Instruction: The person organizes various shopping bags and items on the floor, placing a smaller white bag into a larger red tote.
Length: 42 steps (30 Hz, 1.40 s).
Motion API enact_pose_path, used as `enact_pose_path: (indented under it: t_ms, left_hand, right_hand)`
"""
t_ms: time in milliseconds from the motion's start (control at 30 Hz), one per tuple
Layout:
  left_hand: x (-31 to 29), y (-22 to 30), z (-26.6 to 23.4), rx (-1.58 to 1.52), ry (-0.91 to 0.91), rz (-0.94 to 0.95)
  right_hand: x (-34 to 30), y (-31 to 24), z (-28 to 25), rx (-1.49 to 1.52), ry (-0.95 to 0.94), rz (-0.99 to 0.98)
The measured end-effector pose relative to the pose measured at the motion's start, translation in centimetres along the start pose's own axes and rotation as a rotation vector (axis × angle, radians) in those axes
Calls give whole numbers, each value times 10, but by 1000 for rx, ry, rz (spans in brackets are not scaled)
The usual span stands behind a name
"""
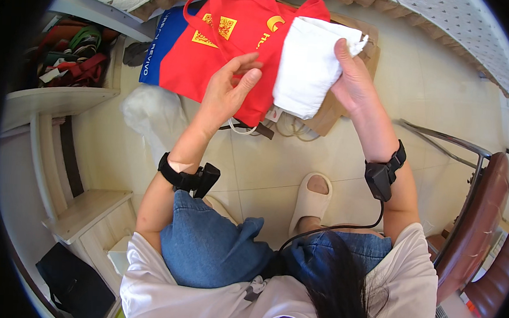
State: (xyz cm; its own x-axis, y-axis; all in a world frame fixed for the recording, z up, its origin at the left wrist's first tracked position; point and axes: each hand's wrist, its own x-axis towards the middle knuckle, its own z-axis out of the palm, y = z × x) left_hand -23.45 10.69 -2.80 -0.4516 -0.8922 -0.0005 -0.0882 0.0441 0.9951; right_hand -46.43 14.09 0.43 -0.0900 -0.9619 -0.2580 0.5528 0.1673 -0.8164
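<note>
My right hand (354,80) grips a folded white cloth (308,69) by its right side, thumb on top. The cloth is held over the right part of a red tote bag (184,61) with yellow printing and red handles. My left hand (231,89) is over the middle of that bag, thumb and fingers apart, with nothing in it. Whether its fingertips touch the bag, I cannot tell. A blue bag (156,51) shows from under the red one on the left, and brown paper bags (370,61) show behind the cloth.
A clear plastic bag (152,115) lies on the tiled floor left of the red bag. An open shelf (66,98) with colourful items stands at the left. On the right is a brown padded chair (475,225). Patterned bedding (443,25) hangs along the far edge.
</note>
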Motion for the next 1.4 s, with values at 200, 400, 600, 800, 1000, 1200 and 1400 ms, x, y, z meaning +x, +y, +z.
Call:
enact_pose_path:
  t_ms: [200,400,600,800,1000,1200,1400]
  left_hand:
    - [1,8,6,-147,58,-115]
    - [-1,-3,-6,-421,358,-139]
    - [-2,-1,-6,-485,416,-122]
    - [-2,-12,-6,-427,318,-115]
    - [1,-17,-13,-82,309,-69]
    - [6,-21,-8,765,324,-7]
    - [19,-18,-4,917,163,13]
  right_hand:
    - [0,12,30,-99,-225,123]
    - [5,20,23,-388,-256,133]
    - [-3,23,38,-335,-274,144]
    - [0,33,33,-410,-232,6]
    - [23,20,-6,-47,28,-35]
    - [23,-8,-42,211,188,45]
    - [12,14,-52,109,-112,192]
